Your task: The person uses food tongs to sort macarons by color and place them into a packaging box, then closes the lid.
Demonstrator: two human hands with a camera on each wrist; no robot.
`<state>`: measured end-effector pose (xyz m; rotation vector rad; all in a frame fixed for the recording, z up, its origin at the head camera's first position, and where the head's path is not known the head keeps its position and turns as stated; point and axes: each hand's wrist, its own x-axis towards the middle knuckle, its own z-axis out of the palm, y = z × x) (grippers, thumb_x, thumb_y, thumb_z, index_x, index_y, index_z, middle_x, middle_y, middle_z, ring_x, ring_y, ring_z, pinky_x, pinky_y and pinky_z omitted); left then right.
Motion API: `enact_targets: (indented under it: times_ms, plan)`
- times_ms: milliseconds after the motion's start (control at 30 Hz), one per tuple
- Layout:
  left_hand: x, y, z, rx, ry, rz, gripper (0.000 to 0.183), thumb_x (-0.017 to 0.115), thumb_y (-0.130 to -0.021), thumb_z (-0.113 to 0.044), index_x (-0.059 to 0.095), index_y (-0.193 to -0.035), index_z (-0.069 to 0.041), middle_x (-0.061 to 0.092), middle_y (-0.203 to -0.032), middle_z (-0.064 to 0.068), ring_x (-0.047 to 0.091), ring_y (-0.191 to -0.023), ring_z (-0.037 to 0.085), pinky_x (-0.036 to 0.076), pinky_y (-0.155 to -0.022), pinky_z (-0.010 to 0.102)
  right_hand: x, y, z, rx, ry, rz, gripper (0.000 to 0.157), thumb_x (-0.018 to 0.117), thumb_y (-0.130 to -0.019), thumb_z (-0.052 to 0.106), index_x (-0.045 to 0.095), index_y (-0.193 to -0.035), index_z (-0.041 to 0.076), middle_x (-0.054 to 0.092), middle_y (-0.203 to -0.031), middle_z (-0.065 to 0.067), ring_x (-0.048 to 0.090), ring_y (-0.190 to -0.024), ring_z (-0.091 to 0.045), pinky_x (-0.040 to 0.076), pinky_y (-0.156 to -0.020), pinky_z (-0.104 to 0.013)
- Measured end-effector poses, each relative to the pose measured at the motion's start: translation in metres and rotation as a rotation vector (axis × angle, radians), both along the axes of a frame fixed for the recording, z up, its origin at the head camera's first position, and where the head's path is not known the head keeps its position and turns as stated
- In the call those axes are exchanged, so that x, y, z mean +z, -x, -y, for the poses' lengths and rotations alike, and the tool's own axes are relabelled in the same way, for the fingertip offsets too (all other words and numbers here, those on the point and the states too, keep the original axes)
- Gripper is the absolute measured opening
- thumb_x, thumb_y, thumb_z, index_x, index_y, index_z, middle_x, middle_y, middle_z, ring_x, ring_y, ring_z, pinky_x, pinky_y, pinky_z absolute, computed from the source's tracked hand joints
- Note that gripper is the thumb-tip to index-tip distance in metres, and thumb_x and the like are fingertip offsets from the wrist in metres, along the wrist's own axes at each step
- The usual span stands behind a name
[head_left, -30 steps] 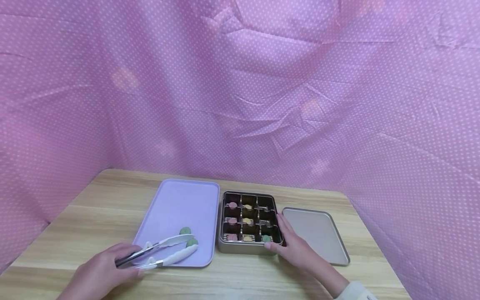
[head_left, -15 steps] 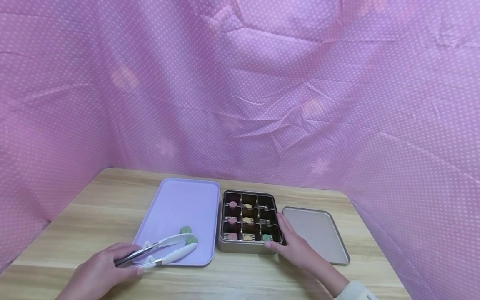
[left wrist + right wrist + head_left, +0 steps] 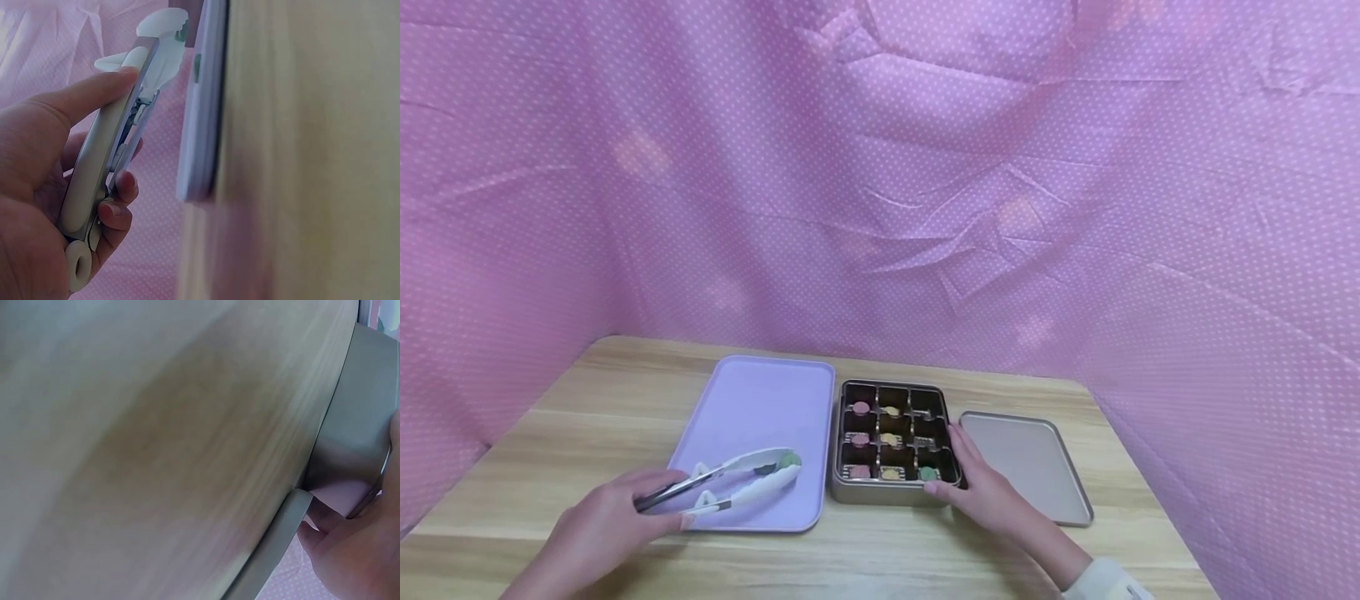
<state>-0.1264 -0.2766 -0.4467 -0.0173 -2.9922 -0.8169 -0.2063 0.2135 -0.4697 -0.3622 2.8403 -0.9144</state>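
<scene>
My left hand [image 3: 613, 512] grips metal tongs with white scalloped tips [image 3: 763, 487]. A small round green cookie [image 3: 790, 459] sits between the tips, raised over the lilac tray [image 3: 767, 396]. Another green cookie [image 3: 197, 67] lies on the tray, partly hidden behind the tongs in the head view. My right hand [image 3: 988, 493] holds the front right corner of a square tin [image 3: 887, 493], thumb at the front rim and fingers along the right side. Inside its divided insert, pink cookies [image 3: 860, 440] fill the left column, yellow ones [image 3: 891, 439] the middle, and a green cookie [image 3: 928, 473] the front right compartment.
To the right of the tin lies its flat metal lid [image 3: 1033, 467], partly behind my right forearm. Everything stands on a wooden table [image 3: 580, 417]. A pink dotted cloth [image 3: 880, 208] hangs around the back and sides.
The tongs have closed on the nearer green cookie and lifted it a little off the tray. The right hand stays on the tin; the view has shifted slightly.
</scene>
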Motion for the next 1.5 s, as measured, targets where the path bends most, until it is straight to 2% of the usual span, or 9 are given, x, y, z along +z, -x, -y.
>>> enact_targets:
  times_ms: [167, 367, 567, 767, 967, 1067, 1267, 1400, 1500]
  plan:
    - [0.013, 0.012, -0.01, -0.02, -0.01, -0.027, 0.072, 0.077, -0.073, -0.069, 0.069, -0.131, -0.026, 0.065, -0.135, 0.012, 0.064, -0.115, 0.037, 0.051, -0.081, 0.055, 0.001, 0.0, 0.001, 0.004, 0.012, 0.009, 0.108, 0.059, -0.082, 0.078, -0.003, -0.161, 0.037, -0.002, -0.171, 0.004, 0.034, -0.145, -0.045, 0.033, -0.112, -0.068]
    - [0.025, 0.034, -0.031, -0.085, -0.041, -0.057, 0.067, 0.078, -0.073, -0.067, 0.071, -0.126, -0.028, 0.069, -0.13, 0.002, 0.065, -0.107, 0.024, 0.05, -0.081, 0.042, 0.001, 0.0, 0.0, -0.007, 0.005, 0.014, 0.107, 0.059, -0.082, 0.077, -0.003, -0.161, 0.038, -0.002, -0.171, 0.004, 0.036, -0.144, -0.047, 0.034, -0.11, -0.069]
    - [0.03, 0.056, -0.056, -0.136, -0.058, -0.087, 0.058, 0.081, -0.073, -0.061, 0.073, -0.122, -0.03, 0.07, -0.124, -0.009, 0.065, -0.108, 0.019, 0.051, -0.082, 0.041, 0.0, 0.001, -0.001, 0.002, 0.011, 0.013, 0.109, 0.058, -0.082, 0.078, -0.002, -0.162, 0.035, -0.002, -0.171, 0.004, 0.036, -0.144, -0.047, 0.034, -0.109, -0.071]
    - [0.034, 0.071, -0.082, -0.19, -0.068, -0.101, 0.06, 0.085, -0.073, -0.053, 0.072, -0.124, -0.025, 0.07, -0.124, -0.006, 0.065, -0.105, 0.018, 0.052, -0.079, 0.038, 0.0, 0.001, -0.001, 0.0, 0.007, 0.007, 0.107, 0.059, -0.083, 0.077, -0.001, -0.162, 0.035, -0.001, -0.171, 0.001, 0.033, -0.146, -0.046, 0.033, -0.111, -0.068]
    - [0.037, 0.083, -0.108, -0.186, -0.105, -0.041, 0.06, 0.087, -0.07, -0.052, 0.072, -0.124, -0.03, 0.069, -0.125, -0.008, 0.059, -0.087, 0.011, 0.046, -0.066, 0.029, -0.002, 0.002, -0.001, 0.001, 0.008, 0.005, 0.107, 0.058, -0.084, 0.076, -0.001, -0.162, 0.032, -0.002, -0.171, 0.001, 0.031, -0.147, -0.044, 0.032, -0.112, -0.067]
    - [0.035, 0.09, -0.118, -0.187, -0.093, -0.05, 0.057, 0.087, -0.07, -0.05, 0.072, -0.122, -0.033, 0.07, -0.124, -0.01, 0.061, -0.089, 0.01, 0.048, -0.07, 0.032, -0.002, 0.002, -0.001, 0.005, 0.012, 0.001, 0.108, 0.058, -0.084, 0.076, 0.0, -0.163, 0.031, -0.001, -0.171, 0.001, 0.033, -0.146, -0.046, 0.033, -0.111, -0.069]
    - [0.032, 0.102, -0.136, -0.211, -0.096, -0.061, 0.06, 0.085, -0.072, -0.053, 0.071, -0.126, -0.031, 0.067, -0.131, -0.009, 0.064, -0.109, 0.018, 0.052, -0.086, 0.044, -0.002, 0.001, 0.0, 0.008, 0.01, -0.001, 0.107, 0.059, -0.084, 0.075, -0.001, -0.162, 0.033, -0.001, -0.171, 0.001, 0.034, -0.146, -0.046, 0.033, -0.111, -0.068]
    - [0.029, 0.111, -0.147, -0.218, -0.137, -0.046, 0.063, 0.084, -0.071, -0.055, 0.07, -0.128, -0.031, 0.064, -0.138, -0.005, 0.06, -0.124, 0.025, 0.048, -0.1, 0.053, -0.003, 0.002, -0.001, -0.001, 0.005, 0.001, 0.107, 0.058, -0.083, 0.076, -0.002, -0.162, 0.036, -0.001, -0.171, 0.002, 0.034, -0.146, -0.045, 0.033, -0.112, -0.067]
    - [0.027, 0.116, -0.155, -0.218, -0.158, -0.03, 0.061, 0.085, -0.071, -0.052, 0.07, -0.127, -0.031, 0.062, -0.141, -0.002, 0.057, -0.13, 0.028, 0.045, -0.105, 0.056, -0.003, 0.002, -0.002, -0.006, -0.007, -0.006, 0.107, 0.058, -0.083, 0.077, -0.001, -0.162, 0.035, -0.001, -0.171, 0.004, 0.035, -0.145, -0.045, 0.033, -0.113, -0.066]
